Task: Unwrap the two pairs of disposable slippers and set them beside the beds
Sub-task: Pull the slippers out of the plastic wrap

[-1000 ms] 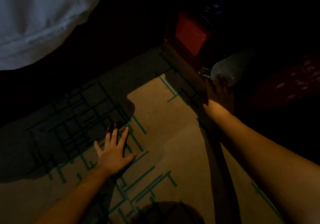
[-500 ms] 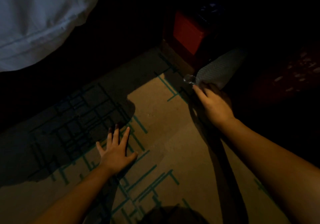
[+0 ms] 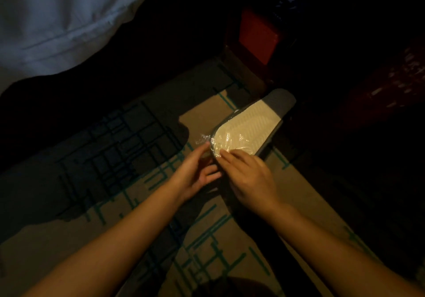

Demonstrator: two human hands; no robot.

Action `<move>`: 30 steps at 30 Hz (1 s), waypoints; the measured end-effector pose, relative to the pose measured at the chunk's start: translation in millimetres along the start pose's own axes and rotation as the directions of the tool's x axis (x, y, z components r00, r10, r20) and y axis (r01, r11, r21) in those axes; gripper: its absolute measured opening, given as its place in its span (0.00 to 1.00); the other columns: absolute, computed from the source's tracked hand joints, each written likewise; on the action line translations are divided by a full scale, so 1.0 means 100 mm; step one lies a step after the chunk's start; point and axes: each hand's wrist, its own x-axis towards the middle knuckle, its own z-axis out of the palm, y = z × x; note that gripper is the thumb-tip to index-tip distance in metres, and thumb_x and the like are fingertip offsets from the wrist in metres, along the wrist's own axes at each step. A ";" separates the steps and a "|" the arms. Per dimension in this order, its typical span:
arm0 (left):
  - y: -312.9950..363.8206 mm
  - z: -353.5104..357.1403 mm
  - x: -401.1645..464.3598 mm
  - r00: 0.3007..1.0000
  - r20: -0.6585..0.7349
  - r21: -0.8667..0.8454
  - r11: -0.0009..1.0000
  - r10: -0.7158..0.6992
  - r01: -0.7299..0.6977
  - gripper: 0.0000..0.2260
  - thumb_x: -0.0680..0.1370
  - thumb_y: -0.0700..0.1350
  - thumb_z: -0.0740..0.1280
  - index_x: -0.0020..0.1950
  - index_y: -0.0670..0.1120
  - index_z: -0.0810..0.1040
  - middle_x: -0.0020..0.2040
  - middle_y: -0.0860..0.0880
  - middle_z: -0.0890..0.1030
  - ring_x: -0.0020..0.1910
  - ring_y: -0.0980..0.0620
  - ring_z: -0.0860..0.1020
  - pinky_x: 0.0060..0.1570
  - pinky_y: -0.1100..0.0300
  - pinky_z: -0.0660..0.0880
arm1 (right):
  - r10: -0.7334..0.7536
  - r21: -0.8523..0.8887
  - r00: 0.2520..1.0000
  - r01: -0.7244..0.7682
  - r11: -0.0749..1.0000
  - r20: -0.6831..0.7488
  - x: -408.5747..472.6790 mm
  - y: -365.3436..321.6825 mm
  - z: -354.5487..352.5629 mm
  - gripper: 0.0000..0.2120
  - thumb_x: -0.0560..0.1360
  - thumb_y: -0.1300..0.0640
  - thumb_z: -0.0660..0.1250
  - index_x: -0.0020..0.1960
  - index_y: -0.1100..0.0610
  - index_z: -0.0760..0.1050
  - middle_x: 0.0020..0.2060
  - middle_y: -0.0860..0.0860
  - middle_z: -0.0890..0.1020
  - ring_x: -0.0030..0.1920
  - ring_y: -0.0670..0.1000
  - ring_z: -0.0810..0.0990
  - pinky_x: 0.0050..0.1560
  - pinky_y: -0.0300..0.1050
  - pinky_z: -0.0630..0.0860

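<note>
Nearest to me, both forearms reach up from the bottom edge over the patterned carpet. My left hand sits just left of centre, its fingers pinching the crinkled end of the clear wrap. My right hand lies just beside it, its fingers pressed down on the near end of the slippers, holding the pack steady.

The wrapped slippers lie right of centre, angled toward the upper right, their far end running into shadow; whether the pack rests on the carpet or is lifted, I cannot tell.

What worries me is the film: thin and slick, it could stretch instead of tearing, or slip out of the pinch, and a hard pull might jerk the pack away from my right hand into the dark.

Beyond, a red-fronted cabinet stands in the upper right, barely lit. The white bedding fills the upper left, cut off by the frame. The whole right side is black, so I cannot find the second pair.
</note>
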 end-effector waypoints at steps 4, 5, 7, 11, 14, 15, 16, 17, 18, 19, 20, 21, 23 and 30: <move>-0.06 -0.12 -0.03 0.983 -0.165 0.070 0.995 0.078 -0.067 0.02 0.78 0.41 0.62 0.46 0.47 0.73 0.41 0.47 0.78 0.35 0.54 0.80 0.33 0.63 0.80 | 0.080 0.195 0.996 -0.085 0.977 0.033 -0.12 -0.19 0.09 0.23 0.69 0.53 0.69 0.63 0.52 0.74 0.64 0.52 0.77 0.66 0.52 0.72 0.62 0.54 0.69; -0.07 -0.16 -0.05 0.983 -0.161 0.042 0.996 0.084 -0.078 0.03 0.78 0.41 0.62 0.44 0.47 0.73 0.42 0.46 0.80 0.35 0.53 0.81 0.35 0.62 0.81 | 0.239 0.299 0.971 -0.235 0.925 0.022 -0.13 -0.22 0.10 0.25 0.70 0.51 0.68 0.66 0.49 0.70 0.67 0.51 0.73 0.69 0.49 0.67 0.65 0.51 0.66; -0.10 -0.23 -0.08 0.984 -0.152 -0.003 0.995 0.095 -0.096 0.04 0.77 0.40 0.62 0.44 0.47 0.74 0.43 0.46 0.81 0.34 0.55 0.83 0.36 0.61 0.81 | 0.639 0.558 0.767 -0.555 0.617 0.056 -0.12 -0.24 0.11 0.31 0.69 0.49 0.69 0.69 0.42 0.62 0.70 0.49 0.63 0.68 0.46 0.62 0.62 0.41 0.63; -0.16 -0.32 -0.15 0.988 -0.135 -0.091 0.992 0.080 -0.093 0.05 0.77 0.39 0.63 0.47 0.48 0.74 0.36 0.49 0.85 0.35 0.54 0.84 0.37 0.60 0.82 | 0.634 0.702 0.345 -0.525 -0.481 0.692 0.04 -0.18 0.12 0.39 0.71 0.58 0.71 0.73 0.44 0.52 0.60 0.55 0.74 0.52 0.50 0.78 0.43 0.43 0.79; -0.23 -0.35 -0.25 0.989 -0.140 -0.007 0.999 0.044 -0.045 0.09 0.75 0.40 0.65 0.54 0.48 0.74 0.43 0.48 0.85 0.41 0.52 0.83 0.39 0.57 0.82 | 0.515 0.592 0.307 -0.533 -0.604 0.801 0.11 -0.15 0.19 0.32 0.71 0.67 0.68 0.69 0.49 0.60 0.46 0.52 0.79 0.43 0.51 0.82 0.33 0.44 0.81; -0.24 -0.38 -0.27 0.979 -0.180 0.111 0.991 0.091 -0.072 0.15 0.74 0.41 0.67 0.60 0.49 0.72 0.52 0.46 0.83 0.47 0.49 0.82 0.43 0.55 0.80 | 0.522 0.589 0.295 -0.553 -0.590 0.800 0.11 -0.13 0.21 0.30 0.71 0.68 0.68 0.67 0.49 0.62 0.45 0.52 0.80 0.43 0.51 0.82 0.33 0.45 0.80; -0.24 -0.41 -0.30 0.952 -0.239 0.276 0.953 0.191 -0.122 0.22 0.73 0.42 0.68 0.65 0.49 0.68 0.61 0.45 0.78 0.52 0.47 0.79 0.48 0.52 0.78 | 0.524 0.581 0.284 -0.567 -0.584 0.803 0.11 -0.10 0.23 0.29 0.70 0.69 0.68 0.65 0.49 0.63 0.45 0.52 0.80 0.43 0.51 0.81 0.34 0.45 0.80; -0.22 -0.45 -0.32 0.903 -0.274 0.471 0.865 0.330 -0.173 0.28 0.72 0.42 0.70 0.70 0.50 0.64 0.66 0.46 0.72 0.57 0.47 0.76 0.52 0.51 0.76 | 0.511 0.563 0.269 -0.565 -0.603 0.817 0.10 -0.07 0.24 0.28 0.70 0.69 0.67 0.63 0.49 0.64 0.45 0.52 0.80 0.43 0.51 0.81 0.34 0.45 0.79; -0.19 -0.49 -0.34 0.845 -0.242 0.649 0.727 0.476 -0.223 0.31 0.71 0.42 0.71 0.71 0.49 0.61 0.68 0.46 0.68 0.61 0.47 0.73 0.57 0.52 0.74 | 0.487 0.539 0.257 -0.559 -0.630 0.835 0.09 -0.04 0.24 0.27 0.71 0.70 0.67 0.62 0.48 0.64 0.46 0.53 0.79 0.43 0.51 0.80 0.33 0.45 0.79; -0.17 -0.53 -0.36 0.788 -0.149 0.785 0.557 0.597 -0.273 0.32 0.71 0.41 0.72 0.71 0.48 0.62 0.68 0.45 0.68 0.63 0.48 0.72 0.61 0.54 0.72 | 0.455 0.513 0.253 -0.559 -0.652 0.854 0.08 -0.03 0.24 0.26 0.71 0.70 0.66 0.61 0.48 0.64 0.47 0.53 0.79 0.43 0.51 0.80 0.32 0.45 0.79; -0.16 -0.55 -0.38 0.739 -0.031 0.871 0.381 0.672 -0.310 0.30 0.70 0.40 0.72 0.69 0.46 0.66 0.66 0.45 0.70 0.63 0.48 0.72 0.63 0.57 0.70 | 0.422 0.487 0.253 -0.569 -0.663 0.870 0.07 -0.03 0.24 0.24 0.71 0.70 0.66 0.60 0.50 0.66 0.49 0.54 0.80 0.44 0.51 0.80 0.31 0.44 0.80; -0.17 -0.57 -0.39 0.710 0.071 0.918 0.233 0.701 -0.321 0.26 0.70 0.40 0.72 0.66 0.44 0.70 0.63 0.44 0.72 0.61 0.49 0.73 0.62 0.62 0.68 | 0.393 0.463 0.253 -0.588 -0.663 0.884 0.05 -0.04 0.24 0.20 0.71 0.69 0.66 0.59 0.53 0.68 0.50 0.55 0.80 0.43 0.51 0.80 0.29 0.43 0.80; -0.20 -0.56 -0.41 0.702 0.164 0.948 0.086 0.693 -0.306 0.19 0.70 0.41 0.71 0.60 0.44 0.75 0.56 0.43 0.77 0.55 0.51 0.74 0.54 0.69 0.65 | 0.361 0.427 0.239 -0.626 -0.653 0.902 0.03 -0.05 0.23 0.10 0.71 0.69 0.66 0.47 0.56 0.71 0.44 0.55 0.80 0.40 0.50 0.79 0.26 0.40 0.79; -0.26 -0.53 -0.39 0.724 0.186 0.960 0.035 0.665 -0.279 0.08 0.70 0.36 0.70 0.48 0.42 0.81 0.42 0.44 0.79 0.43 0.48 0.78 0.41 0.68 0.67 | 0.322 0.432 0.293 -0.698 -0.571 0.900 -0.04 0.00 0.29 0.04 0.73 0.54 0.68 0.46 0.51 0.74 0.41 0.50 0.80 0.40 0.50 0.80 0.26 0.40 0.77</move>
